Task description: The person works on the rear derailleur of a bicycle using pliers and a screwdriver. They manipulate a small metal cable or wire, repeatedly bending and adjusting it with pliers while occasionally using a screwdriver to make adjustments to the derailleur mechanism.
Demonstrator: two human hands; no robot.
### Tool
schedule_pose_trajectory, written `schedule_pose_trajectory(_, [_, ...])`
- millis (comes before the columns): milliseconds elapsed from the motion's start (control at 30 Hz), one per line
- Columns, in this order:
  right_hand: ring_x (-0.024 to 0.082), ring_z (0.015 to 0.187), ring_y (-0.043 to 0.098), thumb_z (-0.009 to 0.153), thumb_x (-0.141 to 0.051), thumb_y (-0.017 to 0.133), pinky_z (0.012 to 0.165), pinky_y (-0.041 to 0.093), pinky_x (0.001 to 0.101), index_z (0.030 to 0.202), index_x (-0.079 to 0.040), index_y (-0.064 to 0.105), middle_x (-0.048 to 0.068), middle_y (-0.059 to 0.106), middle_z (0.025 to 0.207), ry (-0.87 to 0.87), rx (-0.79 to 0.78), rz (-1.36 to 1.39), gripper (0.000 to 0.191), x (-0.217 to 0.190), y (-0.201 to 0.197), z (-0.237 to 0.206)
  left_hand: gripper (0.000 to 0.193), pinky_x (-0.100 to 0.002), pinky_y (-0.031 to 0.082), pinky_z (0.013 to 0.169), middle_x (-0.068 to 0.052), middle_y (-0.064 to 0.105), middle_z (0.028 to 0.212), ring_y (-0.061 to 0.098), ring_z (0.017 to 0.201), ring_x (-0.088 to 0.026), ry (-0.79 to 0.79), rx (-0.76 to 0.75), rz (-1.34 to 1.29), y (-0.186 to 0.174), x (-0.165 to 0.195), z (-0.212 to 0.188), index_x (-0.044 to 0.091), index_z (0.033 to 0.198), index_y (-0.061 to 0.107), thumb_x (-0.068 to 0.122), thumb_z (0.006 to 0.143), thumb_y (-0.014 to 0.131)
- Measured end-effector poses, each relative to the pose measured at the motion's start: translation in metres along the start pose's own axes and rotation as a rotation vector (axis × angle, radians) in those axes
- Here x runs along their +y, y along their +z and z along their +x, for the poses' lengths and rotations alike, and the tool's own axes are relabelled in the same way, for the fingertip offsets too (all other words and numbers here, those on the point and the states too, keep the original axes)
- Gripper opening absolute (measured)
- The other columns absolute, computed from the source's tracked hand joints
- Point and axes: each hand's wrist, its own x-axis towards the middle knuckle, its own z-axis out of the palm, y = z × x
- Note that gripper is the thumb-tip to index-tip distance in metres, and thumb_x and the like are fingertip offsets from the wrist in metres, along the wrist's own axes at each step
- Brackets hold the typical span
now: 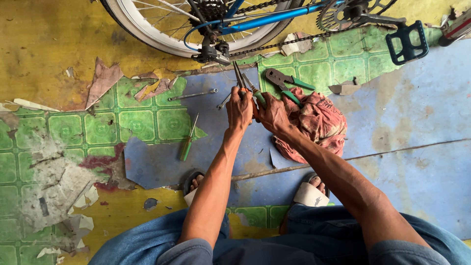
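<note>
I'm squatting by the bike, both hands on green-handled needle-nose pliers [244,83]: left hand [239,109] clenched round the handles, right hand [273,114] gripping alongside. Tips point at the rear derailleur [212,50], prob mid cable work; next needs a steady reach in w/ the tips

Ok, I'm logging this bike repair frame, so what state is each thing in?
Left hand: closed on the needle-nose pliers.
Right hand: gripping a green-handled tool.
Green pliers: lying on the floor, handles apart.
Screwdriver: lying flat.
Wrench: lying flat.
Rag: crumpled.
</note>
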Motion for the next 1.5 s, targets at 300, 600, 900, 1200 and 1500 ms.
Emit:
schedule_pose_trajectory(300, [0.046, 0.081, 0.068, 0.093, -0.005, 0.057, 0.07, 0.053, 0.05, 0.109, 0.006, 0.06, 0.031, 0.067, 0.094, -0.059, 0.055, -0.02, 0.02, -0.001, -0.003, 0.005, 0.03, -0.046, 0.052, 0.077, -0.019, 0.072, 0.087, 0.071, 0.083, -0.037, -0.016, 0.019, -0.016, 0.005, 0.003, 0.003, 0.007, 0.106, 0.06, 0.035, 0.095, 0.059])
schedule_pose_trajectory(600, [0.048, 0.083, 0.066, 0.097, -0.01, 0.06, 0.07, 0.052, 0.0507, 0.108, 0.005, 0.061, 0.032, 0.067, 0.092, -0.066, 0.094, -0.04, 0.018, -0.003, -0.006, 0.006, 0.051, -0.038, 0.049, 0.082, -0.003, 0.058, 0.095, 0.057, 0.088, -0.017, -0.305, -0.079, -0.432, 0.015, 0.013, 0.005, 0.01, 0.117, 0.06, 0.056, 0.095, 0.056])
schedule_pose_trajectory(900, [0.045, 0.078, 0.068, 0.097, -0.013, 0.062, 0.067, 0.052, 0.0483, 0.106, 0.002, 0.064, 0.029, 0.067, 0.087, -0.02, 0.043, -0.025, 0.018, -0.004, -0.006, 0.001, 0.069, -0.037, 0.047, 0.086, -0.006, 0.056, 0.103, 0.055, 0.094, -0.02, -0.233, -0.068, -0.481, 0.018, 0.005, -0.001, 0.007, 0.116, 0.055, 0.07, 0.1, 0.032])
schedule_pose_trajectory(1200, [0.042, 0.071, 0.066, 0.098, -0.017, 0.064, 0.063, 0.051, 0.0463, 0.113, -0.001, 0.067, 0.026, 0.067, 0.085, -0.049, 0.061, -0.024, 0.022, -0.006, -0.006, -0.001, 0.069, -0.039, 0.048, 0.07, -0.006, 0.056, 0.086, 0.056, 0.075, -0.021, -0.222, -0.013, -0.257, 0.013, 0.009, -0.011, 0.009, 0.107, 0.055, 0.072, 0.098, 0.028])
schedule_pose_trajectory(1500, [0.042, 0.075, 0.069, 0.098, -0.018, 0.065, 0.064, 0.052, 0.046, 0.114, 0.001, 0.067, 0.028, 0.068, 0.088, -0.097, 0.071, -0.027, 0.024, -0.004, -0.007, -0.004, 0.07, -0.04, 0.047, 0.064, -0.004, 0.052, 0.078, 0.053, 0.068, -0.019, -0.228, -0.024, -0.238, 0.011, -0.001, -0.013, 0.01, 0.104, 0.055, 0.073, 0.097, 0.028])
